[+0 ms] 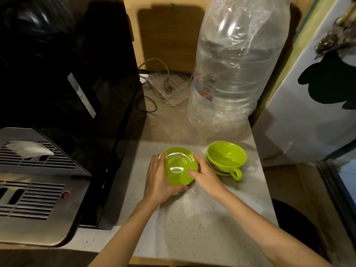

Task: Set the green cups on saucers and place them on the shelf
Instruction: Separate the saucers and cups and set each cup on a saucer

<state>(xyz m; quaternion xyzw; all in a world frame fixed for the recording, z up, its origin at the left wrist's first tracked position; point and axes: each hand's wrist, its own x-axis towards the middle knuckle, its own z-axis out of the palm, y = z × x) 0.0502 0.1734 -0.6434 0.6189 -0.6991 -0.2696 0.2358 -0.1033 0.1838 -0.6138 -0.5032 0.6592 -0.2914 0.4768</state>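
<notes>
Both hands grip one green saucer (180, 166), tilted toward the camera: the left hand (158, 180) wraps its left edge, the right hand (205, 175) pinches its right edge with the thumb on top. Behind the saucer a big clear plastic water bottle (234, 68) stands on the pale speckled worktop (192, 218). Left of the saucer sits a black coffee machine (77, 83). Just right of the saucer, green cups (226, 158) rest nested on another saucer.

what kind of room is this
Probably a small kitchen or coffee corner: a black coffee machine with a metal drip grille, green cup and saucer on a speckled counter, plus a big water bottle.
</notes>
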